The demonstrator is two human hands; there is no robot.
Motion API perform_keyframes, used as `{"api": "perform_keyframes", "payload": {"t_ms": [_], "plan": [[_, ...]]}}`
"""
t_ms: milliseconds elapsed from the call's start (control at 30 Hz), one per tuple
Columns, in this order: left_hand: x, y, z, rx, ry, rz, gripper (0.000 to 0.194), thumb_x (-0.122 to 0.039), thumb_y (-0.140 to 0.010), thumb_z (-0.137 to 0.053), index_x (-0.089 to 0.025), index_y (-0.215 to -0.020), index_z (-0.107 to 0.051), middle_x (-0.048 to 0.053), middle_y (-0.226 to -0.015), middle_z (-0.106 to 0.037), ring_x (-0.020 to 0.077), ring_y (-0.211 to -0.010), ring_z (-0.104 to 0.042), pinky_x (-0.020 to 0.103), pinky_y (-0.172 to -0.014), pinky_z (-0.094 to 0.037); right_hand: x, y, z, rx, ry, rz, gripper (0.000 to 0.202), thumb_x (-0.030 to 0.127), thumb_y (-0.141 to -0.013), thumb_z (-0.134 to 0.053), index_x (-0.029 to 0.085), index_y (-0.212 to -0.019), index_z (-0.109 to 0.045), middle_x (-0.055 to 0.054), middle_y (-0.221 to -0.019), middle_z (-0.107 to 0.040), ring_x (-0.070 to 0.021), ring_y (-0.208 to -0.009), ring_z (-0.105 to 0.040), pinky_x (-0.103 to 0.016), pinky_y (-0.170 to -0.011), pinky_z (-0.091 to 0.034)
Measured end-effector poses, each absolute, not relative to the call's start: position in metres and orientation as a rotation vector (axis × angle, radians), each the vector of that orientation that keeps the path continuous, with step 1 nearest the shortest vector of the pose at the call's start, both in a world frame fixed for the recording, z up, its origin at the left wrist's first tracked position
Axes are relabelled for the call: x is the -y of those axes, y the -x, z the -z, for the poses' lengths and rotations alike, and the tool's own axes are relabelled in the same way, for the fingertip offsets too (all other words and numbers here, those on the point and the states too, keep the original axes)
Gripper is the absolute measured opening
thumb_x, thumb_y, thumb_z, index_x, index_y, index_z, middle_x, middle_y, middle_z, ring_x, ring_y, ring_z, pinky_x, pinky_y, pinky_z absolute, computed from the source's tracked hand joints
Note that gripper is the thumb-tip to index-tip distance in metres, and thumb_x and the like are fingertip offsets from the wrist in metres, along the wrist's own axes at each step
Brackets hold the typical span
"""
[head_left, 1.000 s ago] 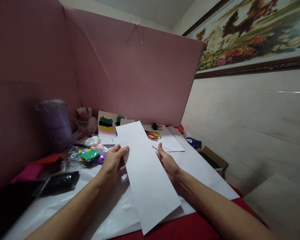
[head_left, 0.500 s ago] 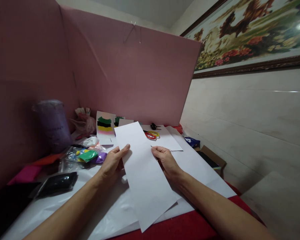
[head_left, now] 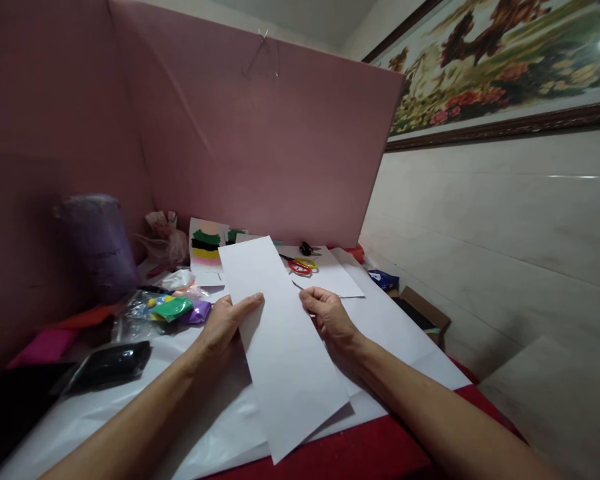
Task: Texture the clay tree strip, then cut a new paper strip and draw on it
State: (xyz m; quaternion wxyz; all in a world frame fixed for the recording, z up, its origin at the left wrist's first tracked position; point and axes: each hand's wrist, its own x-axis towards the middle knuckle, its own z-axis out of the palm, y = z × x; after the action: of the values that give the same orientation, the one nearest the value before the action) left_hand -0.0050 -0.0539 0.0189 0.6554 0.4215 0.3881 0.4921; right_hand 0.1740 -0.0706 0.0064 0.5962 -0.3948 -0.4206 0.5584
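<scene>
A long white sheet of paper point(head_left: 280, 347) is held tilted above the white-covered table. My left hand point(head_left: 230, 323) grips its left edge, thumb on top and fingers hidden underneath. By the right edge, my right hand point(head_left: 330, 313) is closed in a pinch. A thin dark pointed thing point(head_left: 297, 285) sticks out from its fingertips; its kind cannot be made out. Beyond the paper lie scissors point(head_left: 303, 267) with red and yellow handles, on another white sheet point(head_left: 337, 277).
Bagged coloured clay packs point(head_left: 173, 309) and a black packet point(head_left: 113, 363) lie on the left, near a purple cylinder point(head_left: 100, 243). A painted card point(head_left: 206, 247) leans at the back. Pink panels point(head_left: 260, 147) enclose the table; a cardboard box point(head_left: 425, 307) stands right.
The paper has shifted slightly left. My left thumb reaches further over it. My right fingers have drawn a little away from its edge, and the thin dark tip shows more.
</scene>
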Motion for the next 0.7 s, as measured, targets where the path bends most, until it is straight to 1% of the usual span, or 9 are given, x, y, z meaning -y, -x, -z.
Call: {"api": "perform_keyframes", "payload": {"t_ms": [67, 100, 267, 400, 467, 600, 667, 700], "plan": [[0.053, 0.005, -0.018, -0.898, -0.969, -1.117, 0.034, -0.028, -0.065, -0.076, -0.011, -0.092, -0.065, 0.011, -0.072, -0.073, 0.0222, -0.056, -0.066, 0.031, -0.053, -0.052, 0.072, -0.174, -0.006, 0.968, 0.913, -1.274, 0.035, 0.037, -0.06, -0.082, 0.018, -0.06, -0.052, 0.008, -0.053, -0.044, -0.0071, -0.048, -0.038, -0.022, -0.049, -0.031], [0.053, 0.005, -0.018, -0.896, -0.971, -1.112, 0.035, -0.029, -0.066, -0.077, -0.011, -0.093, -0.065, 0.011, -0.072, -0.073, 0.0222, -0.056, -0.066, 0.032, -0.053, -0.053, 0.072, -0.173, -0.006, 0.97, 0.908, -1.283, 0.035, 0.036, -0.061, -0.081, 0.018, -0.061, -0.052, 0.008, -0.053, -0.044, -0.007, -0.047, -0.037, -0.022, -0.048, -0.031], [0.053, 0.006, -0.019, -0.846, -0.968, -1.085, 0.038, -0.032, -0.065, -0.079, -0.012, -0.093, -0.064, 0.009, -0.072, -0.072, 0.0219, -0.059, -0.066, 0.032, -0.055, -0.053, 0.074, -0.174, -0.006, 1.011, 0.87, -1.317, 0.032, 0.04, -0.067, -0.077, 0.019, -0.067, -0.052, 0.007, -0.055, -0.045, -0.0077, -0.047, -0.037, -0.022, -0.047, -0.03], [0.052, 0.006, -0.021, -0.832, -0.937, -1.083, 0.031, -0.036, -0.064, -0.08, -0.016, -0.078, -0.061, 0.0, -0.064, -0.064, 0.0125, -0.052, -0.058, 0.022, -0.045, -0.046, 0.074, -0.176, -0.01, 0.942, 0.9, -1.185, 0.028, 0.04, -0.07, -0.073, 0.02, -0.069, -0.053, 0.007, -0.054, -0.045, -0.0087, -0.048, -0.037, -0.022, -0.048, -0.03], [0.048, 0.007, -0.019, -0.852, -0.949, -1.146, 0.032, -0.036, -0.062, -0.081, -0.016, -0.076, -0.06, -0.001, -0.065, -0.061, 0.0101, -0.053, -0.056, 0.019, -0.044, -0.043, 0.073, -0.179, -0.013, 0.928, 0.913, -1.1, 0.026, 0.039, -0.071, -0.072, 0.02, -0.069, -0.054, 0.006, -0.056, -0.047, -0.0097, -0.05, -0.038, -0.023, -0.049, -0.032], [0.04, 0.009, -0.015, -1.049, -1.019, -1.482, 0.036, -0.035, -0.055, -0.083, -0.015, -0.079, -0.064, -0.001, -0.071, -0.059, 0.009, -0.056, -0.051, 0.018, -0.042, -0.04, 0.075, -0.182, -0.022, 0.949, 0.942, -0.894, 0.023, 0.039, -0.072, -0.069, 0.021, -0.071, -0.055, 0.005, -0.059, -0.048, -0.0118, -0.053, -0.04, -0.025, -0.052, -0.036], [0.041, 0.009, -0.016, -1.08, -1.102, -1.557, 0.037, -0.037, -0.056, -0.082, -0.016, -0.081, -0.066, -0.001, -0.07, -0.059, 0.01, -0.057, -0.049, 0.019, -0.042, -0.038, 0.08, -0.181, -0.026, 0.986, 0.951, -0.764, 0.021, 0.039, -0.075, -0.067, 0.021, -0.072, -0.056, 0.002, -0.068, -0.055, -0.0136, -0.058, -0.046, -0.027, -0.056, -0.039], [0.044, 0.008, -0.018, -1.066, -1.148, -1.533, 0.039, -0.039, -0.058, -0.082, -0.016, -0.085, -0.068, 0.0, -0.072, -0.061, 0.0117, -0.061, -0.052, 0.02, -0.044, -0.039, 0.083, -0.18, -0.029, 1.018, 0.941, -0.701, 0.02, 0.038, -0.076, -0.066, 0.021, -0.072, -0.057, -0.001, -0.077, -0.06, -0.0149, -0.064, -0.05, -0.028, -0.06, -0.041]]}}
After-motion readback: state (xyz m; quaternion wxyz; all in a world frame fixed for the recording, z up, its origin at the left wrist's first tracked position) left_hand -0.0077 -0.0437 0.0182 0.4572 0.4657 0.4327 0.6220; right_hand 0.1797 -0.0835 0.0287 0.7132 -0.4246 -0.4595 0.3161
